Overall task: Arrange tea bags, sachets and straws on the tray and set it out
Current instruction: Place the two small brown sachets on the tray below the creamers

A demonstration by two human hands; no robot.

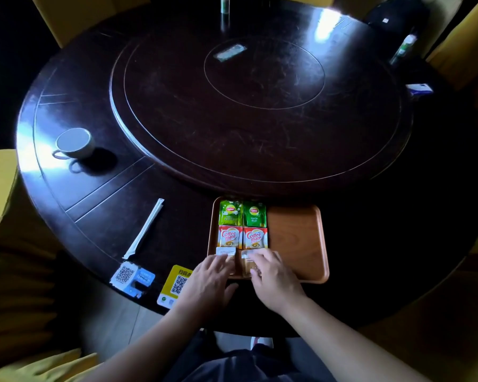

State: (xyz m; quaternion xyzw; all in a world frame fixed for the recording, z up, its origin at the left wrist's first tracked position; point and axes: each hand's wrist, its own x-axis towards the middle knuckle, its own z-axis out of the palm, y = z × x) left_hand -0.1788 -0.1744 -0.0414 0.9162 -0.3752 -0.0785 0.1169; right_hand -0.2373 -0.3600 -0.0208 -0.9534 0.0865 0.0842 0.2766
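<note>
An orange-brown tray [295, 238] sits at the near edge of the dark round table. In its left half lie two green Lipton tea bags [230, 213] [254, 215] at the far end, then two red Coffee-mate sachets [230, 237] [255, 238]. Nearest me lie a white sachet [225, 251] and a brown sachet [247, 264]. My left hand [210, 279] rests its fingertips on the white sachet. Fingers of my right hand [273, 274] press on the brown one. Wrapped white straws [145, 230] lie on the table left of the tray.
A white cup [75, 143] stands at the table's left. QR-code stickers [133, 277] [175, 285] sit at the near edge. A lazy Susan [260, 106] fills the table's middle. Bottles [225, 4] [403, 48] and a small box [420, 89] stand at the far side. Yellow chairs surround the table.
</note>
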